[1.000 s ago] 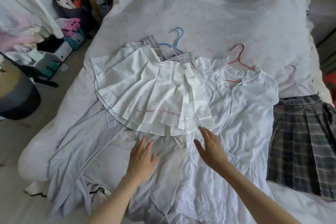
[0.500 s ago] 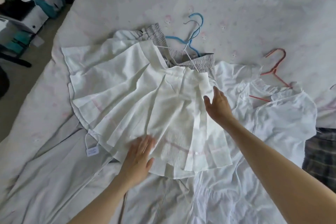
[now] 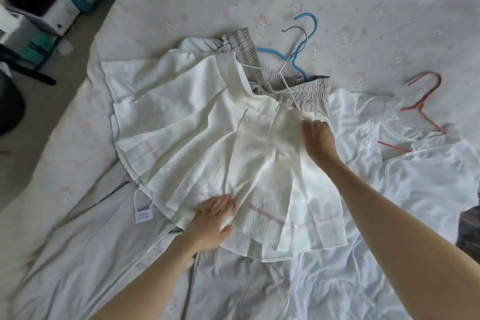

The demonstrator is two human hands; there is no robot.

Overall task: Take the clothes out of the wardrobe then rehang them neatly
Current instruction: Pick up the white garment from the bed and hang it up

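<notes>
My right hand (image 3: 318, 141) has climbed to pinch the white skirt's (image 3: 197, 138) waistband; left hand (image 3: 211, 223) presses the hem flat. Lifting it looks next.

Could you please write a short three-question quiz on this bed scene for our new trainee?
1. True or false: the left hand lies flat on the hem of the white pleated skirt.
2. Which hanger lies furthest right? A) blue hanger B) red hanger C) white hanger
3. What hangs on a loop beside the skirt's lower left edge?

Key: 1 true; 2 B; 3 a paper tag.
</notes>
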